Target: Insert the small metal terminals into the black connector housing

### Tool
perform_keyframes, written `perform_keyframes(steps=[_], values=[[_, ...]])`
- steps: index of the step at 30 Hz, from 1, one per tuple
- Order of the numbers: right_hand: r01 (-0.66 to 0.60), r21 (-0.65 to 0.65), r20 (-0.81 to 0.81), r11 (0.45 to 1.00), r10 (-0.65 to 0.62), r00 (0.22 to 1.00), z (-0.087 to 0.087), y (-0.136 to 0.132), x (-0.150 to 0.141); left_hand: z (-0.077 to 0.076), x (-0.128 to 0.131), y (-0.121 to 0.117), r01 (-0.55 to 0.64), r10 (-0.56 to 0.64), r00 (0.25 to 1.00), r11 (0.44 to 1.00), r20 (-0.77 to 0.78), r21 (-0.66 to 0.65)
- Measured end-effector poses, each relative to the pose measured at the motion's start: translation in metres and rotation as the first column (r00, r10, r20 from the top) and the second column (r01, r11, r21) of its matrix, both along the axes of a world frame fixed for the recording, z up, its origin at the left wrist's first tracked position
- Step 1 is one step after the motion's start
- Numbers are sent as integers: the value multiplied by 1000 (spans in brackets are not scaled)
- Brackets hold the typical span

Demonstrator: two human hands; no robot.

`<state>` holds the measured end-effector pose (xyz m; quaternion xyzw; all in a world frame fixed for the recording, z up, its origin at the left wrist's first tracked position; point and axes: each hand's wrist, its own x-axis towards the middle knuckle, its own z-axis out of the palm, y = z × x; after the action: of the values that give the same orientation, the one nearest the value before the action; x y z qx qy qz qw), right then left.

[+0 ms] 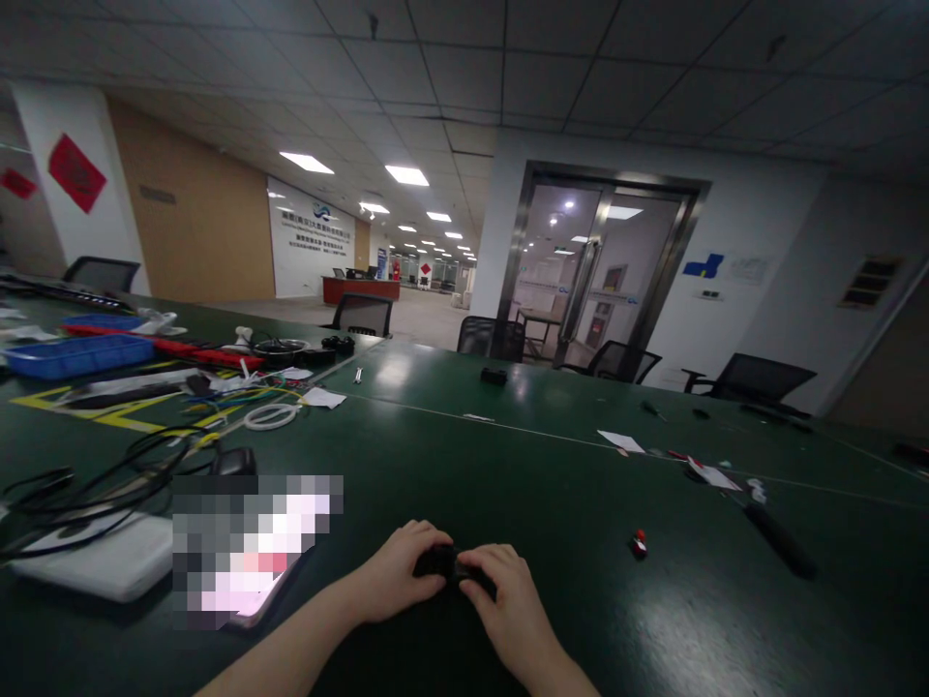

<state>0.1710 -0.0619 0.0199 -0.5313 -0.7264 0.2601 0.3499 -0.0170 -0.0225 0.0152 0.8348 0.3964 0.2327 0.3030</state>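
Both hands meet over the dark green table (406, 455), close to its near side. My left hand (403, 571) is closed around one end of a small black object (436, 560). The fingers of my right hand (504, 590) grip its other end, thumb in front and fingers behind. Too dark and too covered to name, the object shows only between the two hands. A phone-like device (265, 590) with a pinkish edge lies left of my left forearm, mostly blurred out. To the right of my right hand sits a small red and black item (639, 544).
On the left are a white box (131, 557) with black cables, a blue tray (79, 356) and a coil of white tubing (271, 416). A black-handled tool (780, 540) and paper (620, 441) lie at right. Another black object (494, 376) stands near the far edge, before several chairs.
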Motion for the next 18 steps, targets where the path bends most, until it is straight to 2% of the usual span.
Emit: perform_keyframes(steps=[5,18], values=[[-16,4,93,1000,15,996,8,-3,-3,3,1,-1,0,0,1000,1000,-4,-26],[-32,33,172,999,26,985,8,-7,-2,1,0,-1,-11,11,1000,1000,-2,-25]])
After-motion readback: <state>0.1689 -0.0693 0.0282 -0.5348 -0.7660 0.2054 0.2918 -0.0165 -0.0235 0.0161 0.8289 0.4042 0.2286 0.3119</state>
